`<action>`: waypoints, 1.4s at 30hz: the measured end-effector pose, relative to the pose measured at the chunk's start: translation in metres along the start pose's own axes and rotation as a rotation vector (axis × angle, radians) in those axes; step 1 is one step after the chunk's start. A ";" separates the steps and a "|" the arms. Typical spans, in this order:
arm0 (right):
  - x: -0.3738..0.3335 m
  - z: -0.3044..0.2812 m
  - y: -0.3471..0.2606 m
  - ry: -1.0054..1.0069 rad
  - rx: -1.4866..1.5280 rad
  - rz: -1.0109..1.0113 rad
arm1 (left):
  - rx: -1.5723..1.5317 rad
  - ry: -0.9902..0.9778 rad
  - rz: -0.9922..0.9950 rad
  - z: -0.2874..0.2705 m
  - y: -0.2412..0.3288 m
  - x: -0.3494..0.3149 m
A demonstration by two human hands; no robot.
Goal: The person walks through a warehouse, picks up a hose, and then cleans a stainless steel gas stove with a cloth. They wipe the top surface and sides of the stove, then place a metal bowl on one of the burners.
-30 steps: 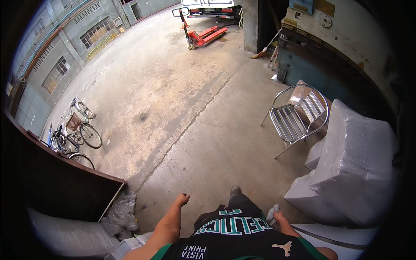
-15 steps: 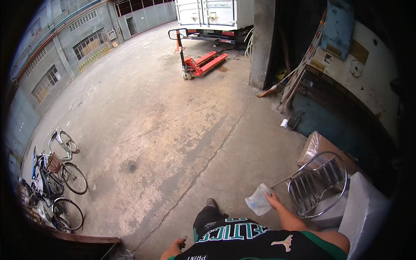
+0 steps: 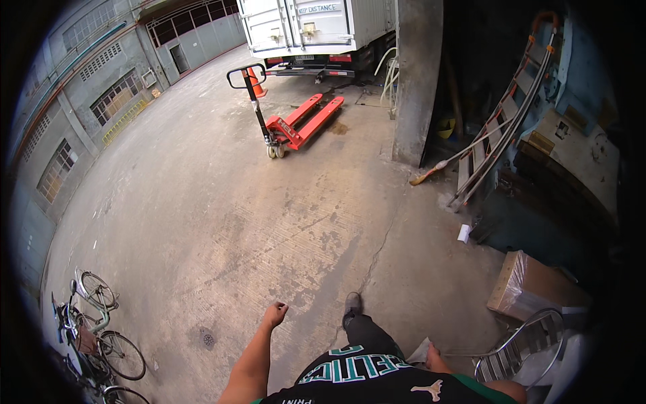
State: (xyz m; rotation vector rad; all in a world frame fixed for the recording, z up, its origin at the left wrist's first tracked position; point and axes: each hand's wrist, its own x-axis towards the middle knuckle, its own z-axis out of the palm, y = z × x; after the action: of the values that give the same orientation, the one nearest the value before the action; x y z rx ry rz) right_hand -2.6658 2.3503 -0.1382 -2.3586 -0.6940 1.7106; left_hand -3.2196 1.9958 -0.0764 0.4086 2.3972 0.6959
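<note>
Whitish sheet [image 3: 418, 353] is down by the person's right hip, just above the bottom of the frame, with the right-hand grip [image 3: 436, 357] seemingly clamped on its edge. Left-hand grip [image 3: 274, 314] hangs out over the concrete floor [image 3: 269, 242], fingers loosely curled, nothing visible in it; can't tell if the fingertips actually meet. One shoe [image 3: 352, 304] is out front, so my read is this is a walk-and-carry step, and the next move mostly calls for a steady hold on that sheet while passing the metal chair [image 3: 494, 368]. As for what's hard to make out: the black jersey [image 3: 373, 390] seems to block part of the sheet, so no idea about its full shape, or whether it's film or cloth. Right fingertips are mostly hidden too, and the chair and bikes [image 3: 86, 340] fade into the dark fisheye rim.
</note>
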 end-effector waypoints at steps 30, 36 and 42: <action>-0.132 0.883 -1.034 -0.781 0.311 -0.546 | -0.224 -0.417 0.154 -0.320 0.614 1.104; -0.077 1.011 -1.221 -1.079 0.402 -0.498 | -0.416 -0.837 0.134 -0.250 0.882 1.204; -0.051 1.082 -1.408 -0.858 0.218 -0.864 | -0.635 -1.075 0.020 -0.212 1.032 1.323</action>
State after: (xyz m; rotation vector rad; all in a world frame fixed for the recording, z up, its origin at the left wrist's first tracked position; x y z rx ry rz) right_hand -4.0769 3.4097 0.0703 -0.8314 -1.2818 2.0770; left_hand -4.2476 3.3335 0.0397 0.3853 1.1000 0.8915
